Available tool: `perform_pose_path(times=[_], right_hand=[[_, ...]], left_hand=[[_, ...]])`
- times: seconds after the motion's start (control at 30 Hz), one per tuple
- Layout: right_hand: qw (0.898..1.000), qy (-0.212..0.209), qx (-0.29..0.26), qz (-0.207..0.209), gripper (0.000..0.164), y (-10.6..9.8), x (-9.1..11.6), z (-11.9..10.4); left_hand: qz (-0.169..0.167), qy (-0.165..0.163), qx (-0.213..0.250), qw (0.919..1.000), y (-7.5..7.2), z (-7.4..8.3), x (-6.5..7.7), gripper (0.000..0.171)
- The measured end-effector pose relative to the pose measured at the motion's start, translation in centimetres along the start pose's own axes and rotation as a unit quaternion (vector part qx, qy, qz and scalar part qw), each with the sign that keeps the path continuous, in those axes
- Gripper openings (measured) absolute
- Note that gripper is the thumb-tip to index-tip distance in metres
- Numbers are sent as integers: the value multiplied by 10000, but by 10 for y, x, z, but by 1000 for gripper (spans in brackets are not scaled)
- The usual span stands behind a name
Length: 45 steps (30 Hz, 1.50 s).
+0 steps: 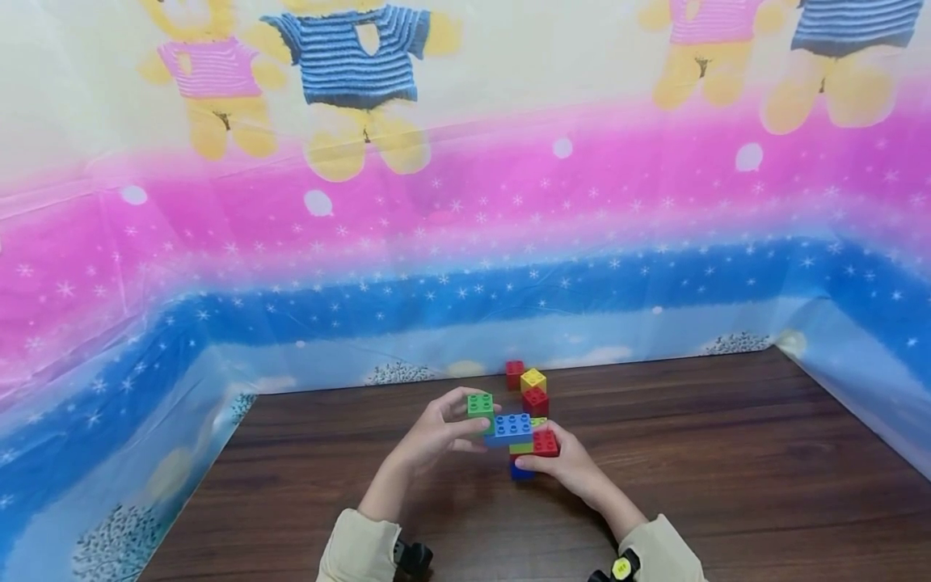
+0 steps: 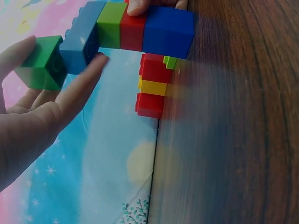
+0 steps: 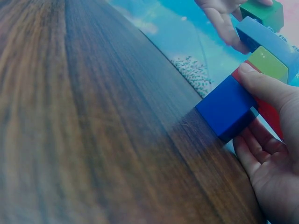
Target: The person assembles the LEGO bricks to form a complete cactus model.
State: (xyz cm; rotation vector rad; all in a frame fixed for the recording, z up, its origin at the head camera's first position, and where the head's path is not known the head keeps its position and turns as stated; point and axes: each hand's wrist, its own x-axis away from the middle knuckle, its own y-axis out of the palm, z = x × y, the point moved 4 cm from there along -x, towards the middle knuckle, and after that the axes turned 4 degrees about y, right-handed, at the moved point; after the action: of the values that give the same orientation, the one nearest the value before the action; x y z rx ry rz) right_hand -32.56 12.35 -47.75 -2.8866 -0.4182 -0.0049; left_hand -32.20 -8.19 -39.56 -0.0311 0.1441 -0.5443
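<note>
A built stack of toy building bricks stands between the two hands. From the bottom it has a dark blue brick [image 2: 168, 31], a red brick [image 1: 545, 443], a lime green brick [image 2: 110, 25], and a long light blue brick [image 1: 512, 428]. On the light blue brick's left end sits a green brick [image 1: 480, 406]. My left hand [image 1: 431, 428] pinches this green brick between thumb and fingers, one finger reaching under the light blue brick. My right hand [image 1: 579, 469] grips the red brick low in the stack, its thumb on the near face.
Behind the stack, a red brick [image 1: 515, 374], a yellow brick [image 1: 533, 381], another red brick [image 1: 536, 402] and a lime green brick [image 2: 170, 62] are on the dark wooden table [image 1: 291, 477]. A printed cloth [image 1: 451, 315] rises at the table's back edge.
</note>
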Motion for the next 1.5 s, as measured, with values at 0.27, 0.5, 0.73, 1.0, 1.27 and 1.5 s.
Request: perform_pose_path(times=[0.27,0.5,0.73,1.0,1.27,1.5], right_hand=[[10000,27,-6,4,54,0,0,0],[10000,-14,-11,2,55,-1,0,-1],[10000,-35,-19,22,53,-1,0,-2],[10000,2,7,65,54,-1,2,-1],[10000,1,9,60,53,1,2,0],[10000,-17,-12,5,54,0,1,-1]], left_hand=[[59,-10,122,9999,0,0,1,41],[108,22,41,9999,1,3,2,42],[121,198,-135,9996,1,3,1,41],[315,380,-428,9979,2,-2,-1,41],[286,735,-579,9952,3,-4,0,41],[335,660,-438,9963,4,-1,-1,43]])
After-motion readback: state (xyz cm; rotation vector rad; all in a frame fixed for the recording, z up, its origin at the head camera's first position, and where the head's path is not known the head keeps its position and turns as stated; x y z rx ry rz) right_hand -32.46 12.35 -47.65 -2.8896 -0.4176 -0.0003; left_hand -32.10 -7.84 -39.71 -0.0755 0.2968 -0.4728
